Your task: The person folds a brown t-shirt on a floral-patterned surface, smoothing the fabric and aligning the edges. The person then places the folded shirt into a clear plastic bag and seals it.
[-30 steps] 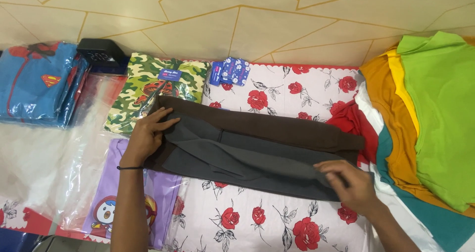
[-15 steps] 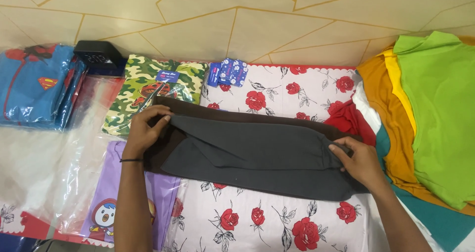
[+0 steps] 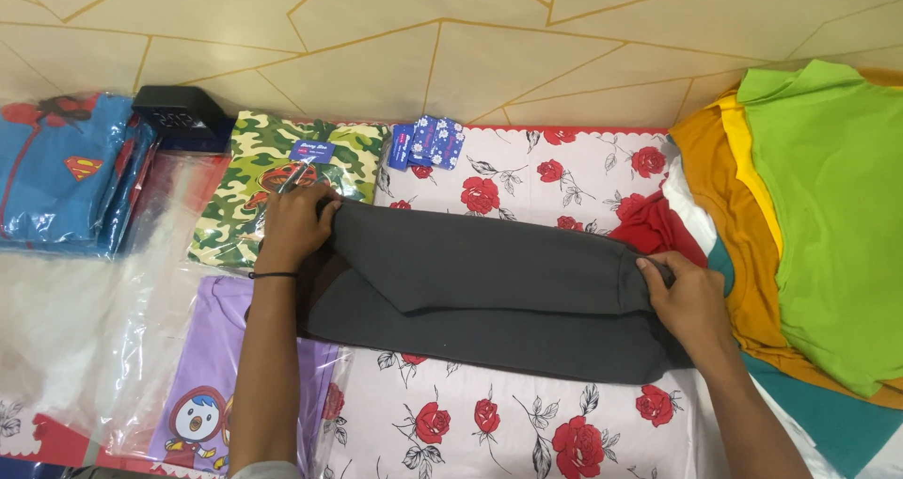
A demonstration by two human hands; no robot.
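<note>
A dark grey garment (image 3: pixel 480 282) lies folded into a long band across a white sheet with red roses (image 3: pixel 527 423). My left hand (image 3: pixel 293 223) grips the band's left end, fingers curled over the folded top layer. My right hand (image 3: pixel 685 296) pinches the right end of the same top layer. The upper layer is drawn over the lower one, whose edge shows along the near side.
A camouflage shirt in clear wrap (image 3: pixel 282 173) and a lilac cartoon shirt (image 3: pixel 202 385) lie left. Blue packed shirts (image 3: pixel 66 173) and a black box (image 3: pixel 179 112) sit far left. Blue tags (image 3: pixel 428 142) lie at the back. Green (image 3: pixel 828 206), orange, yellow and teal shirts are stacked right.
Both hands have carried the garment's near layer away from me and over the far part, so the band is folded narrower. My right hand moved up and to the right end.
</note>
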